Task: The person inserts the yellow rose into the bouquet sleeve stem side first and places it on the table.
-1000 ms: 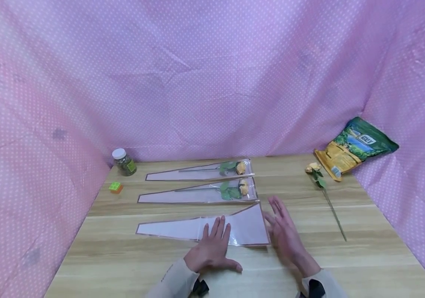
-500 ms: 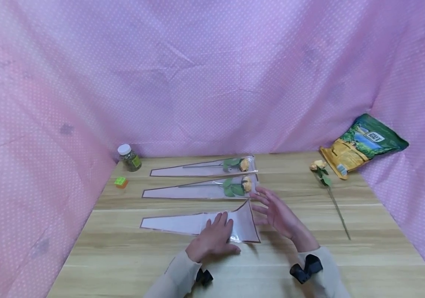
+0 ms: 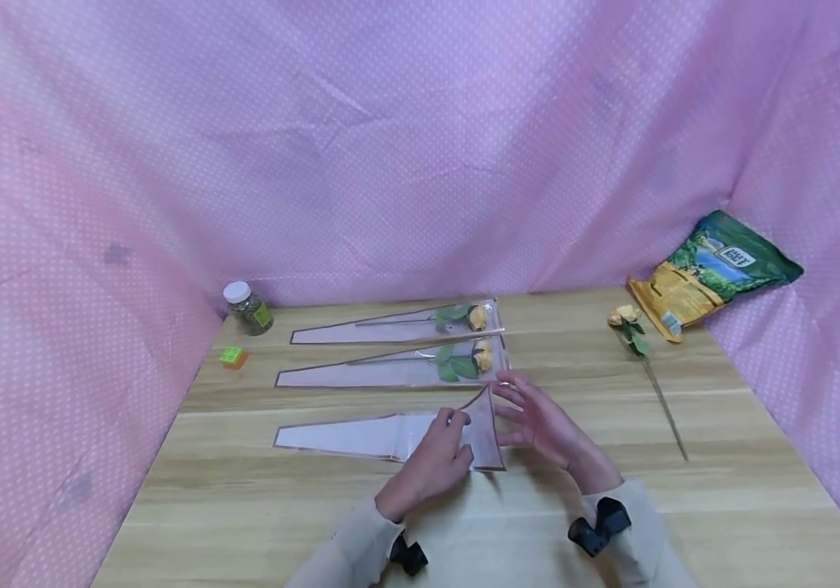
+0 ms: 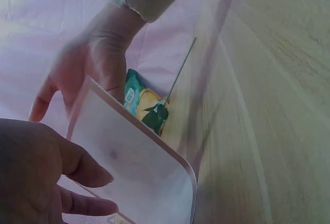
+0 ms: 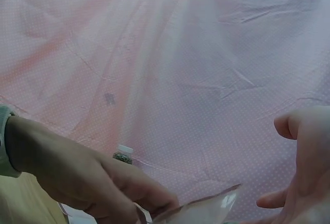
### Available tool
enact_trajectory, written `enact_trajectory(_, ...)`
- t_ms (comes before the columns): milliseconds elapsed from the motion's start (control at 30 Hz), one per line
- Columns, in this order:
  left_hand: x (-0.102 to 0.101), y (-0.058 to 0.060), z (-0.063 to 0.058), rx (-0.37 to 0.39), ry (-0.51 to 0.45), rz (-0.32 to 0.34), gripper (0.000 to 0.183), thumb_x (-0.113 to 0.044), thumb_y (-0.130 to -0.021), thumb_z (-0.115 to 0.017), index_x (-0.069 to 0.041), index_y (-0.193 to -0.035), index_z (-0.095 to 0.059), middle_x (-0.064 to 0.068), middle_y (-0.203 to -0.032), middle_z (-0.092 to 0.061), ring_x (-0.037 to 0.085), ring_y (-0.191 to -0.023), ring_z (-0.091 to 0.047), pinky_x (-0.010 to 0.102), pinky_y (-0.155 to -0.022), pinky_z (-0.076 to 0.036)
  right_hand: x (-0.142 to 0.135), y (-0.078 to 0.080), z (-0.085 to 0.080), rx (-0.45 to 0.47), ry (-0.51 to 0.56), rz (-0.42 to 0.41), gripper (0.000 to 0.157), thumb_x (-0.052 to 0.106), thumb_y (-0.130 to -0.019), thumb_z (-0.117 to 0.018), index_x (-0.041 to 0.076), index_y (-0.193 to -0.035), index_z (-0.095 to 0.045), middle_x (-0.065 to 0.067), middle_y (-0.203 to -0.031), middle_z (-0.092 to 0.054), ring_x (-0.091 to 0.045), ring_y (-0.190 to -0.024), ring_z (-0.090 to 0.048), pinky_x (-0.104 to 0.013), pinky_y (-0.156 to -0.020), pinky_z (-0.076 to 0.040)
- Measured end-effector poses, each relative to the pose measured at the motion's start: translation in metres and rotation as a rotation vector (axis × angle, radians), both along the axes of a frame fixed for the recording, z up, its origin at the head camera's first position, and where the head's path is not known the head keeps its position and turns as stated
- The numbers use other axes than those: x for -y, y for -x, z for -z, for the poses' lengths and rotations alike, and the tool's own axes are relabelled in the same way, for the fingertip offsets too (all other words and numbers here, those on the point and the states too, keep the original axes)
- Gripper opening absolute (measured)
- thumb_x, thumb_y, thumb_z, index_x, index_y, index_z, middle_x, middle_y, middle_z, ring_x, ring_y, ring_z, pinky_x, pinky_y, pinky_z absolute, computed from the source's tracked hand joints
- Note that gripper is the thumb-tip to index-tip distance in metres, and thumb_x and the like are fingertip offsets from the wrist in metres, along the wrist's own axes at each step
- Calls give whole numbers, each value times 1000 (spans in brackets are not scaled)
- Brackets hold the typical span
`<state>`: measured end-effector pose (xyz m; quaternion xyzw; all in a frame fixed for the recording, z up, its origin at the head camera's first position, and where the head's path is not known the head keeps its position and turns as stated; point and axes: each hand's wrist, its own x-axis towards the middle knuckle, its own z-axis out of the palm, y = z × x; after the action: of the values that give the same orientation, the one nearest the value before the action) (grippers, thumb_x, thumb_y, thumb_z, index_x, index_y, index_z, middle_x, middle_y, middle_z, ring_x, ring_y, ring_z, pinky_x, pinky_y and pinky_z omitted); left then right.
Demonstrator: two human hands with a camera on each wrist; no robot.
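Observation:
An unfilled flower sleeve (image 3: pixel 350 437), white with a brownish-pink border and a clear front, lies nearest the person in the head view. Its wide end curves up above the wooden table, casting a shadow. Over that end is my left hand (image 3: pixel 433 457), fingers bent; thumb and finger tips stand a little apart at the sleeve's surface in the left wrist view. My right hand (image 3: pixel 547 429) has its fingers spread just behind the raised edge, and the sleeve partly covers them in the left wrist view. Farther back are two sleeves (image 3: pixel 317 378), each holding a yellow rose (image 3: pixel 482 356).
A loose yellow rose (image 3: pixel 626 317) lies on the right of the table (image 3: pixel 743 498), beside a green and yellow snack bag (image 3: pixel 717 269). At the back left stand a white-lidded jar (image 3: pixel 249 310) and a small green and orange block (image 3: pixel 232 357). Pink dotted cloth (image 3: pixel 420 147) surrounds the table.
My left hand has gone from lying flat on the sleeve to bent fingers nearer its wide end. The right hand has moved left to that end, which has bent upward.

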<state>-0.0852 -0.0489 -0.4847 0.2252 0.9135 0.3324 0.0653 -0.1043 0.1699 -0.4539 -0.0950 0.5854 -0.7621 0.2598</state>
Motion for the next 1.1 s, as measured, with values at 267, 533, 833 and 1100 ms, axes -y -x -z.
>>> enact_trajectory(267, 4, 7, -1, 136, -216, -17, 31, -33, -97, -51, -5, -106, -60, 14, -108, -59, 22, -98, -62, 32, -84, -51, 11, -2, 4, -13, 4, -35, 58, 45, -108, -22, 11, -155, -18, -29, -165, -9, -53, -149, -21, -59, -101, -49)
enact_trajectory(533, 8, 11, -6, 197, -282, -36, 24, -31, -94, -61, -8, -86, -58, 3, -90, -55, 15, -91, -57, 27, -81, -48, 19, -3, 5, -10, -1, -40, 52, 45, -108, -25, 17, -151, -25, -28, -165, -8, -52, -149, -22, -55, -100, -51)
enact_trajectory(833, 11, 14, -7, 268, -317, -94, 21, -26, -89, -63, -6, -82, -59, 6, -94, -67, 15, -95, -58, 31, -82, -46, 17, -4, 4, 20, -57, -45, 69, 47, -108, -23, 4, -158, -4, -28, -166, -2, -53, -151, -14, -63, -106, -44)
enact_trajectory(1100, 15, 16, -8, 295, -355, -99, 14, -17, -86, -70, -2, -85, -71, 10, -98, -74, 20, -106, -65, 44, -96, -50, 17, -2, 8, 32, -77, -58, 70, 46, -108, -24, 4, -158, -2, -28, -166, -1, -52, -151, -12, -61, -106, -45)
